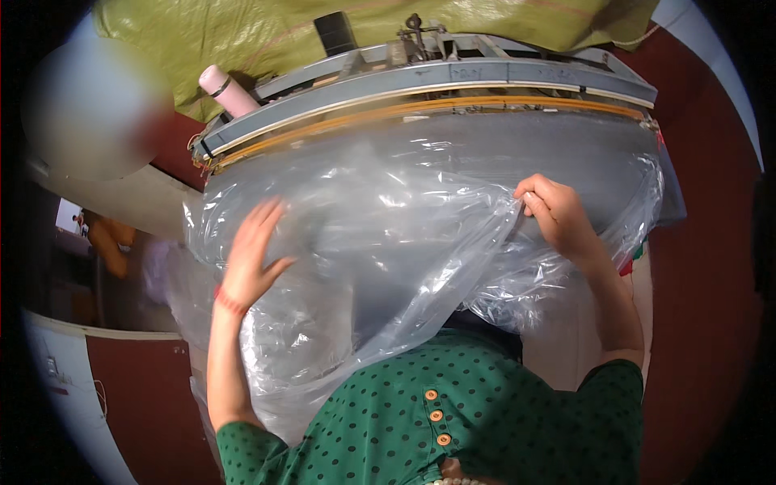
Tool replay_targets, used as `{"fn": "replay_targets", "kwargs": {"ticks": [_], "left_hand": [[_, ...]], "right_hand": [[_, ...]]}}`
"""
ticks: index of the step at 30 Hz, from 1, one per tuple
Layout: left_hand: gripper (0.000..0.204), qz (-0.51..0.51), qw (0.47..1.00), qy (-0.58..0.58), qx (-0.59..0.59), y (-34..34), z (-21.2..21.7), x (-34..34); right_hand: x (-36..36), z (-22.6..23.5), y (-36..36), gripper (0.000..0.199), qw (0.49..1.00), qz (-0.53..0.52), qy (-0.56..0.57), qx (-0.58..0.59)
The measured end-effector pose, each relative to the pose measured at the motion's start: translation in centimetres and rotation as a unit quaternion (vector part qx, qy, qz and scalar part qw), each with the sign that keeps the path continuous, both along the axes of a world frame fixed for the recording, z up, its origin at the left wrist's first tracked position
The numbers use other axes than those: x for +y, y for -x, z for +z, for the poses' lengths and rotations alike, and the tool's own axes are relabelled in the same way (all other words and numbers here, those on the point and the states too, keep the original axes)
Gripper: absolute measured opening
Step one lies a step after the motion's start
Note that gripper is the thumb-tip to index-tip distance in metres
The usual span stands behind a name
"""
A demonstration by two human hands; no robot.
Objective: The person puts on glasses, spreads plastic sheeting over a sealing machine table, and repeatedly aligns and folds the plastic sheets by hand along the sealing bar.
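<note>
Clear plastic film (388, 218) lies loose and wrinkled over a grey work surface (558, 133) and hangs down against my green dotted top. Pinched between the fingers of my right hand (554, 212) is a gathered edge of this film, pulled up into a fold that runs down toward my waist. My left hand (255, 250), with a red band at the wrist, is over the film on the left side. Its fingers are stretched out with the thumb apart, slightly blurred, and nothing is in them. Whether its palm touches the film I cannot tell.
Beyond the surface runs a long grey metal frame (436, 74) with an orange strip (453, 103) along it. A pink bottle (228, 90) and a black phone-like slab (335, 32) rest at its far side, before a yellow-green sheet (242, 32). Dark red floor (703, 283) lies right.
</note>
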State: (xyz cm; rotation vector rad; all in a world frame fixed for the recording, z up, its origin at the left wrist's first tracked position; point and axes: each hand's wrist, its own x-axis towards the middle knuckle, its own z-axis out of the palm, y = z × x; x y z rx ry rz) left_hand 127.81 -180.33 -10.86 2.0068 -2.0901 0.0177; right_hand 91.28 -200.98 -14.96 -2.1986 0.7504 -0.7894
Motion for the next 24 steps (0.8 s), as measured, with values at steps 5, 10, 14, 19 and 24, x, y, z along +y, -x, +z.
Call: {"fn": "replay_targets", "kwargs": {"ticks": [5, 10, 14, 19, 24], "left_hand": [[0.053, -0.199, 0.977, 0.055, -0.057, 3.7, -5.1, -14.2], [0.013, -0.058, 0.689, -0.077, 0.718, 10.5, -4.7, -21.0], [0.02, -0.056, 0.769, -0.089, 0.631, 14.2, -3.5, -23.6], [0.027, -0.065, 0.875, -0.035, 0.478, 17.5, -2.7, -23.7], [0.024, -0.098, 0.856, -0.049, 0.505, 19.5, -2.8, -23.7]], "right_hand": [[0.7, -0.5, 3.7, 0.011, 0.997, -0.046, -0.055, 0.002], [0.4, -3.3, 9.9, 0.012, 0.981, -0.099, -0.165, 0.017], [0.5, -2.2, 9.9, 0.018, 0.983, -0.163, -0.067, 0.045], [0.0, 1.0, 3.2, 0.077, 0.986, -0.118, 0.067, -0.099], [-4.0, -0.4, -0.7, 0.046, 0.914, -0.115, -0.25, -0.298]]}}
